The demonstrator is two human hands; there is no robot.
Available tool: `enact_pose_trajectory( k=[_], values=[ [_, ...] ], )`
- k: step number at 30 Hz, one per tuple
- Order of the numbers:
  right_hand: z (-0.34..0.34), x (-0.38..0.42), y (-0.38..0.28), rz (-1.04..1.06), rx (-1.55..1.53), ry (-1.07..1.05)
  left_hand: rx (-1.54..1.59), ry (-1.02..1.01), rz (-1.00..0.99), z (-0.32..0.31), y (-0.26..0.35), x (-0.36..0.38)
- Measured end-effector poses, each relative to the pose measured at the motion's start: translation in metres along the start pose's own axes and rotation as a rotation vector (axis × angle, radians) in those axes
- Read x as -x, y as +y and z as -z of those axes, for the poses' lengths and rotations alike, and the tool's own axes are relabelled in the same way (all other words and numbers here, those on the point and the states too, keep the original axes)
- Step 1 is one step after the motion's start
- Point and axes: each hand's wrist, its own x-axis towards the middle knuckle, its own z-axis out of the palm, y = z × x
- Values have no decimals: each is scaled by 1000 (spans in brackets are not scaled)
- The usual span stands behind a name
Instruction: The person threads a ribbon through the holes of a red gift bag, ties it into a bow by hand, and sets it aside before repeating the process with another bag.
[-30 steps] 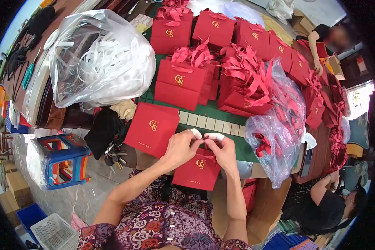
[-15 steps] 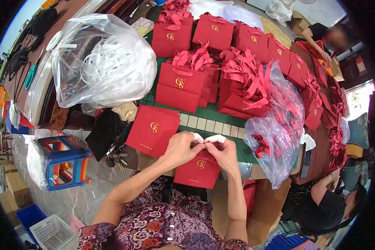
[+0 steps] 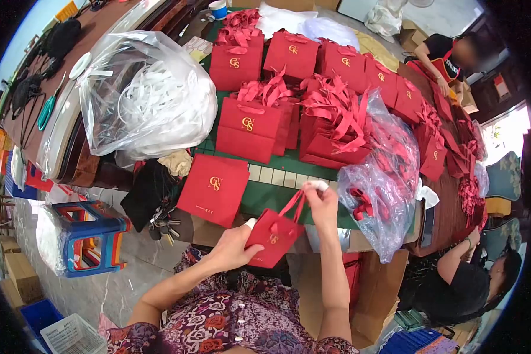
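Observation:
A small red paper gift bag [image 3: 283, 235] with gold lettering hangs tilted before me at the table's front edge. My left hand [image 3: 235, 246] grips its left side, thumb across the front and fingers behind. My right hand [image 3: 323, 206] pinches the bag's red ribbon handle [image 3: 293, 203] and pulls it up taut. White wrapping covers fingertips on both hands. To the left, a larger-looking flat red bag [image 3: 213, 190] lies on the green table top [image 3: 265, 203], and past it runs a row of cream rectangular pieces [image 3: 289, 179].
Several red bags with ribbon handles [image 3: 249, 127] stand farther back. A clear plastic sack of white ribbon [image 3: 150, 97] sits left; crumpled plastic with red ribbons [image 3: 377, 203] lies right. Stacked stools [image 3: 91, 239] stand left. Two people work at the right, one a person in black [image 3: 463, 286].
My hands were together at the ribbon above the bag. Now they are apart: the left has moved down to the bag's side, the right holds the handle raised, and the bag has tilted.

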Motion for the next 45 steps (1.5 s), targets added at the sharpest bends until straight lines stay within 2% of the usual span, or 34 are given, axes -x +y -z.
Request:
enact_pose_trajectory(
  k=[2,6,8,10,13,14,16,18,22,23,25,26,28,29,30,34,36,38,40,44,45],
  values=[
    [0,-19,11,51,-151,-21,-95,-65,41,4,-7,8],
    [-14,-21,0,103,-48,-42,-72,-13,1,14,-10,11],
    [-11,-20,-1,79,-9,-81,-56,-17,79,22,-3,11],
    [-10,-8,1,290,358,122,-17,38,121,28,3,10],
    [-7,28,-17,278,437,198,57,155,149,28,4,7],
    [-9,37,-10,308,351,142,84,221,139,27,3,6],
    [-22,57,-12,102,122,-67,121,209,142,26,21,7],
    [-37,67,-17,254,124,-98,-97,172,44,21,40,13],
    [-42,62,-10,341,29,-112,-209,123,-287,13,68,21],
    [-40,61,-8,342,36,-98,-267,98,-302,9,68,20],
    [-34,59,-2,92,-196,-197,-328,102,-314,-8,58,15],
    [-30,58,3,93,-192,-187,-394,113,-314,-18,50,12],
    [-21,61,15,165,193,-34,-410,99,-301,-42,34,4],
    [-15,64,19,317,351,86,-448,81,-317,-51,29,1],
    [-8,69,12,203,355,144,-486,64,-329,-60,24,-2],
    [34,80,27,427,566,662,-543,73,-343,-80,11,-13],
    [50,79,34,355,588,804,-554,74,-316,-82,11,-17],
    [66,71,46,377,626,814,-559,83,-303,-84,11,-19],
    [81,55,58,440,700,682,-560,103,-293,-86,8,-21],
    [62,57,39,455,629,643,-347,177,-333,-73,8,-22],
    [50,65,29,453,558,560,-283,203,-338,-68,8,-21]
  ],
)
